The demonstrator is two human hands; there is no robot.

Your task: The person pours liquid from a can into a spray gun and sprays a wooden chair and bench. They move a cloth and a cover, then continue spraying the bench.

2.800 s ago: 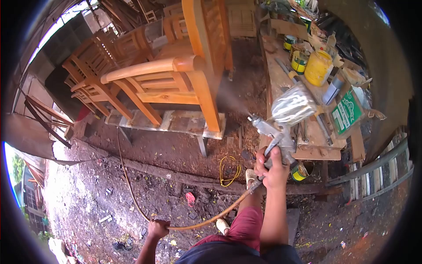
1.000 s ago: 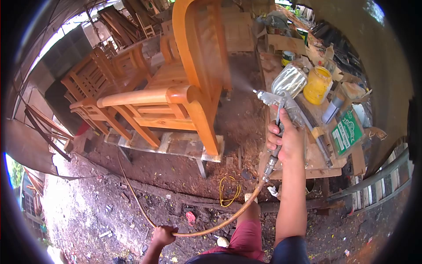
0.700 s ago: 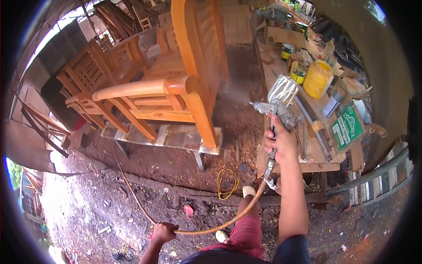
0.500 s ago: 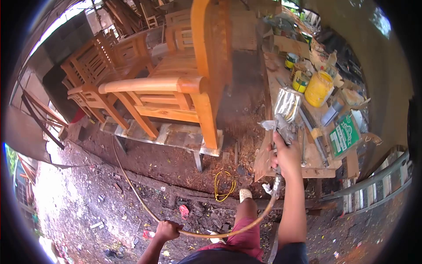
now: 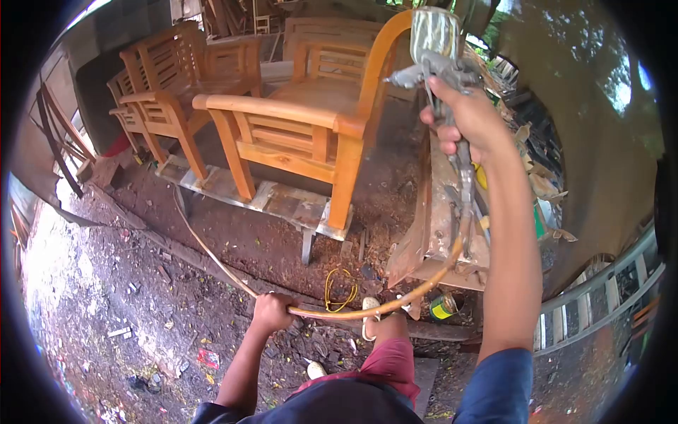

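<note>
spray gun (image 5: 432, 63) held high, beside chair (image 5: 304, 131) backrest | rigid, probably top-heavy under its metal cup, maybe slick; grip at handle | right hand (image 5: 462, 116): arm stretched up and forward, fingers wrapped tight on handle | left hand (image 5: 272, 311): low, fingers closed round hose (image 5: 212, 254), bendy, light

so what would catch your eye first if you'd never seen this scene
The spray gun stands out first, held high at the top in the right hand. Just left of it a bright orange wooden armchair stands on a low platform, with more chairs behind. Lower down, the left hand grips the hose above the littered dirt floor.
</note>
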